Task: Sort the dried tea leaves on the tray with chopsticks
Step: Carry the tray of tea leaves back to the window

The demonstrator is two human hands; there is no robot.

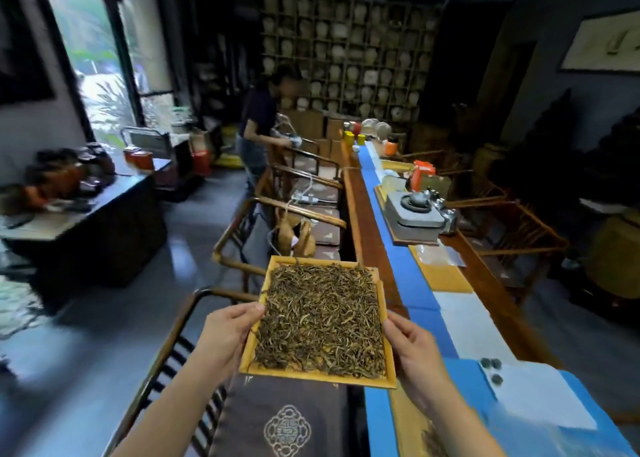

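My left hand [227,339] and right hand [414,356] clamp tray [317,377] of tea leaves [320,321] above chair cushion [284,422]; long table [370,249] right, jar shelves [346,51] far; no readable writing.

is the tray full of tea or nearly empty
Full: the dried tea leaves cover nearly the whole wooden tray, edge to edge, with only its rim bare.

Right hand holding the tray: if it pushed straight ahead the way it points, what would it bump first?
The right hand already presses the tray, so probably the tea leaves next.
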